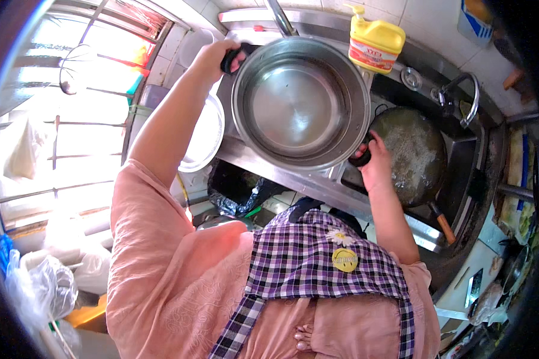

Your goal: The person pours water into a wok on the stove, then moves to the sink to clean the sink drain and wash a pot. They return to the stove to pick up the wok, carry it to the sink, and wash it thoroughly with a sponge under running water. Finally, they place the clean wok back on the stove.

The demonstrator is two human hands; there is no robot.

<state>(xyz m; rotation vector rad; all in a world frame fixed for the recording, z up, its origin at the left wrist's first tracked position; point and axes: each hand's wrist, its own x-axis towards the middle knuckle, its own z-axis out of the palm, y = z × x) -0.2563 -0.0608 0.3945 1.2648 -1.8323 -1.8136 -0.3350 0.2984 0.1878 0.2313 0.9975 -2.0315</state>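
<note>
A large stainless steel pot (296,107) is held between my two hands over the left part of the steel sink unit. Its inside faces up at me and looks shiny; whether it holds a little clear water I cannot tell. My left hand (227,56) grips the black side handle at the upper left. The other black handle, at the lower right, is in my right hand (374,155). Just right of that hand a dark wok (408,157) lies in the right sink basin, its wooden-tipped handle (445,228) pointing toward me.
A yellow pump bottle (377,45) stands behind the sink. The curved faucet (471,98) rises at the right, and a metal pipe (280,18) comes down behind the pot. A white basin (205,134) sits left of the counter. Below the front edge is a bin with a black bag (233,197).
</note>
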